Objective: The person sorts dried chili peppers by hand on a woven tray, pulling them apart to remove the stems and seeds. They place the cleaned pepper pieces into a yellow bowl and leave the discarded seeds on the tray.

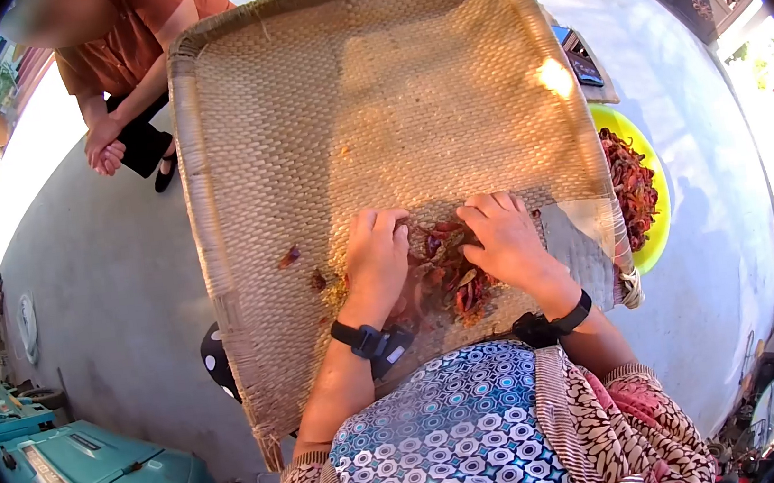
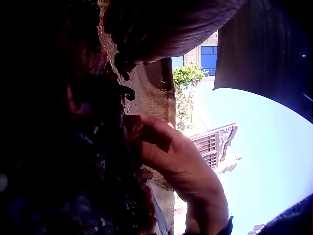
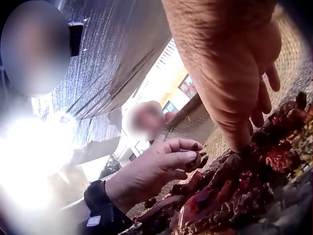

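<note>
Left hand (image 1: 377, 254): thumb and forefinger closed in a pinch on one piece of the dried chillies (image 1: 448, 277), clearest in the right wrist view. The piece is probably being singled out for sorting.

Right hand (image 1: 506, 239): fingers extended downward, tips resting in the same heap, nothing visibly gripped.

The heap lies between both hands and touches each, close to the near edge of the woven tray (image 1: 258, 113). That edge sits against the person's body, presumably to keep the work within reach. Stray pieces (image 1: 291, 255) lie left of the left hand. Beyond the tray's right edge, a yellow bowl (image 1: 656, 239) holds more chillies.
</note>
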`<state>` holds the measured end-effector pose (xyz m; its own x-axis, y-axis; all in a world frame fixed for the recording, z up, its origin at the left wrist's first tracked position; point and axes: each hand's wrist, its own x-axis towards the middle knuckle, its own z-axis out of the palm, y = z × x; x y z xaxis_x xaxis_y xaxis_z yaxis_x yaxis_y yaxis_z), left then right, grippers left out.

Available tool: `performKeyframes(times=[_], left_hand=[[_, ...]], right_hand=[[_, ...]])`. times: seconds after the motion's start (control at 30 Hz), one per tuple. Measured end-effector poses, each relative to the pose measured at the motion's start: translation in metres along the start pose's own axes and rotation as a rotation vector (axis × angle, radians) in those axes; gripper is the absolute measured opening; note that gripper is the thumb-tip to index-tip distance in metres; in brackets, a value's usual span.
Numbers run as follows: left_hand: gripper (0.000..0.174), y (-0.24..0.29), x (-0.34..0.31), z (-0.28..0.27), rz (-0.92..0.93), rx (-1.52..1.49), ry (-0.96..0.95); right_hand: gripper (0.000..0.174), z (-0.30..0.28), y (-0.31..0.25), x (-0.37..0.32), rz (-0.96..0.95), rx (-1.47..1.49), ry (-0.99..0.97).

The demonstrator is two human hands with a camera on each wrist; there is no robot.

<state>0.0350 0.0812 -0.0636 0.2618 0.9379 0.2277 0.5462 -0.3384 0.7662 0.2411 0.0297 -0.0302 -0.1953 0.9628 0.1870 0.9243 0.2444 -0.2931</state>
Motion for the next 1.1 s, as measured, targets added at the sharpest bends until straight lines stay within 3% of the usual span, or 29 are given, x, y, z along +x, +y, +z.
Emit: performKeyframes(times=[0.17, 0.27, 0.37, 0.53, 0.63, 0.77, 0.8, 0.87, 0.97, 1.1], left_hand=[[0.015, 0.002, -0.001, -0.002, -0.009, -0.009, 0.007], [0.016, 0.002, -0.001, -0.002, 0.015, -0.011, 0.003], [0.016, -0.001, -0.001, 0.0, 0.036, -0.069, 0.019], [0.015, 0.004, -0.001, -0.001, -0.068, -0.278, 0.001], [0.015, 0.004, -0.001, -0.001, -0.088, -0.37, 0.021], [0.016, 0.001, -0.001, -0.002, -0.164, -0.468, -0.052], [0.017, 0.003, -0.001, -0.002, -0.176, -0.477, -0.054], [0.017, 0.004, -0.001, -0.002, -0.184, -0.48, -0.044], [0.018, 0.002, -0.001, 0.0, -0.193, -0.474, -0.024], [0.02, 0.001, 0.0, -0.001, -0.217, -0.447, -0.003]], right_hand=[[0.032, 0.0, -0.006, 0.006, -0.01, -0.033, -0.09], [0.02, -0.001, -0.006, 0.005, -0.042, 0.009, -0.033], [0.019, -0.008, -0.008, 0.002, -0.049, 0.084, 0.016], [0.016, -0.033, 0.0, -0.004, 0.094, 0.117, 0.208], [0.014, -0.054, 0.028, -0.014, 0.267, 0.144, 0.318], [0.018, -0.078, 0.099, -0.03, 0.373, -0.047, 0.593], [0.016, -0.079, 0.123, -0.033, 0.435, 0.056, 0.66], [0.013, -0.099, 0.134, -0.034, 0.591, -0.135, 0.696], [0.013, -0.098, 0.176, -0.043, 0.654, -0.229, 0.694], [0.016, -0.095, 0.15, -0.033, 0.537, -0.237, 0.756]])
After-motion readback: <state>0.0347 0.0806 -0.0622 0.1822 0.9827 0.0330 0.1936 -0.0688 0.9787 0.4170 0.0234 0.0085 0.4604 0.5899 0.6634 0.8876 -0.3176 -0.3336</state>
